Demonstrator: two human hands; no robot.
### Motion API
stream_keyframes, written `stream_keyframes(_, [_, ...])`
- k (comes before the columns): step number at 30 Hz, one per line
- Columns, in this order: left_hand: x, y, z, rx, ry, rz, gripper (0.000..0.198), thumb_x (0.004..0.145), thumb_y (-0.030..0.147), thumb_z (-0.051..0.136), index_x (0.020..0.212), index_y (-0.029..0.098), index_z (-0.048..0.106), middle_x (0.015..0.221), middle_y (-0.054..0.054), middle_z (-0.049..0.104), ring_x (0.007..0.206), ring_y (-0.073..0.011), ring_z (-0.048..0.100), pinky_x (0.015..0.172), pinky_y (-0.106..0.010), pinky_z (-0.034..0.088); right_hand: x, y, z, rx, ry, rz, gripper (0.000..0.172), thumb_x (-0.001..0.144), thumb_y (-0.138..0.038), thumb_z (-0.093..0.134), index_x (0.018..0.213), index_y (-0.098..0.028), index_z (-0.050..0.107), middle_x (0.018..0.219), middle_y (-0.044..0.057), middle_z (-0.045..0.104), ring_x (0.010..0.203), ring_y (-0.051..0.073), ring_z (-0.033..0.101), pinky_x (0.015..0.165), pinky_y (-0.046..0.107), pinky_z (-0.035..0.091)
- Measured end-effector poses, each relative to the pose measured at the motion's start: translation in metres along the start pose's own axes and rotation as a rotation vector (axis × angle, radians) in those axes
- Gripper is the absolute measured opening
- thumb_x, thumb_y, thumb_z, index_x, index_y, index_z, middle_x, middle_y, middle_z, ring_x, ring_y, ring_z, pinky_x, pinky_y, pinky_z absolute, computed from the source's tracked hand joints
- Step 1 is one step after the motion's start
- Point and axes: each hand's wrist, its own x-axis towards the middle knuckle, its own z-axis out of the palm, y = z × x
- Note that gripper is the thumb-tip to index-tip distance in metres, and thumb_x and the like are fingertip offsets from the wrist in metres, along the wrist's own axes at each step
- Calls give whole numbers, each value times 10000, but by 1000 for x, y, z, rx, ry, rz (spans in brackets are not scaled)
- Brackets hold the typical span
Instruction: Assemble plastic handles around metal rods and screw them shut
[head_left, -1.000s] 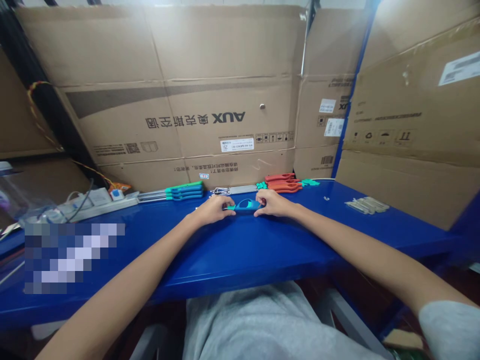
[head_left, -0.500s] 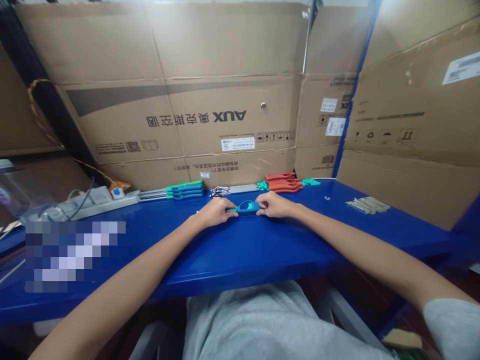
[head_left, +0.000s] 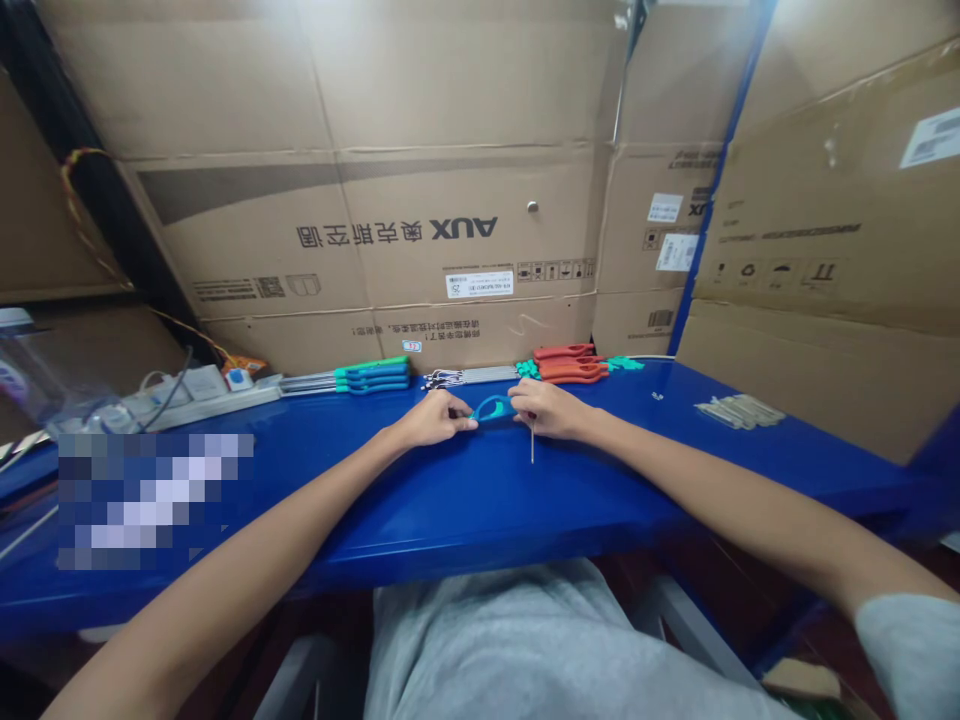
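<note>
**Head view:** looking down over both forearms at a blue painted surface backed by flattened cardboard sheets.

**Left hand:** the left hand pinches one end of a teal plastic loop, its fingers curled over the piece.

**Right hand:** the right hand closes on the other end. A thin metal pin runs down from its fingers toward the surface; whether it is held or only lies beneath them, I cannot tell.

**Grip:** both hands are clamped on the loop, and the two are well short of touching each other.

**Task's thing:** the loop sits between the hands, just above the surface, with its arch showing.

**Why so:** gripping both ends probably steadies the piece and leaves its middle open to view.

**Rest:** behind lie teal-handled tools, metal rods, orange-red handles, green parts, a power strip and a pale bundle of parts.

**Change:** half a second earlier the loop lay flatter and no pin showed; now the arch stands clearer and the pin is visible.
</note>
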Motion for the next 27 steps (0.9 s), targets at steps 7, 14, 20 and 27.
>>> stream_keyframes(7, [0,1,1,-151,67,-66,306,690,393,707,800,114,768,665,-42,704,580,-161,562,543,-260,416,-1,0,0,-52,-9,-28,241,789,-75,490,595,-185,399,692,46,510,682,154,428,607,264,287])
stream_keyframes(14, [-1,6,2,35,163,-26,276,705,359,737,887,155,781,752,-46,738,629,-187,594,588,-283,422,-2,-2,-2,177,9,88,319,764,-116,526,570,-201,287,611,3,444,609,124,411,587,247,307])
stream_keyframes(20, [-1,13,3,251,169,17,273,760,311,716,990,171,763,736,-63,727,606,-161,576,584,-266,387,-4,-1,3,385,22,268,351,723,-170,568,568,-209,255,535,-53,346,506,82,351,532,213,336])
stream_keyframes(27, [3,11,5,274,155,66,217,791,321,684,929,170,756,792,-57,726,693,-181,620,651,-265,422,-4,8,9,408,44,309,344,717,-183,575,584,-216,259,559,-49,362,526,91,355,552,221,338])
